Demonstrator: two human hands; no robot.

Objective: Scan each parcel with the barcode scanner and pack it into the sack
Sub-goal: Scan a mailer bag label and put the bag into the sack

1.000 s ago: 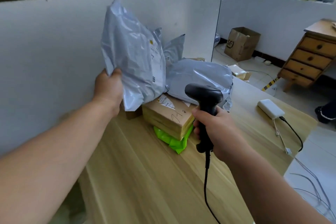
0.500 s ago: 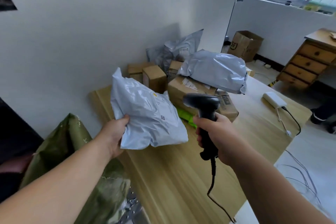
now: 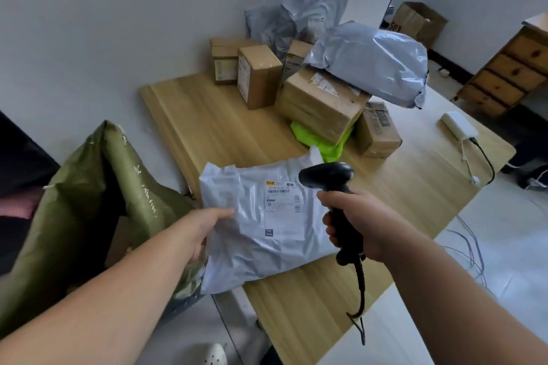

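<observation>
My left hand (image 3: 201,228) grips the left edge of a grey plastic mailer parcel (image 3: 252,234), held flat over the table's near left corner with its white label facing up. My right hand (image 3: 358,222) holds a black barcode scanner (image 3: 329,184) by the handle, its head just right of the label and pointing at it. The open green sack (image 3: 89,187) stands left of the table, beside my left arm. More parcels are piled at the back of the table: cardboard boxes (image 3: 320,104), a bright green bag (image 3: 323,142) under one box, and grey mailers (image 3: 373,62).
The wooden table (image 3: 219,127) stands against a white partition. A white adapter with cables (image 3: 458,127) lies at its right edge. A wooden drawer chest (image 3: 513,68) and an open carton (image 3: 418,24) stand on the floor at the right. The scanner cord hangs off the front edge.
My left hand has lowered the grey mailer from upright in the air to flat and nearer me, label now up. The scanner head has come down beside the label. The view tilted down.
</observation>
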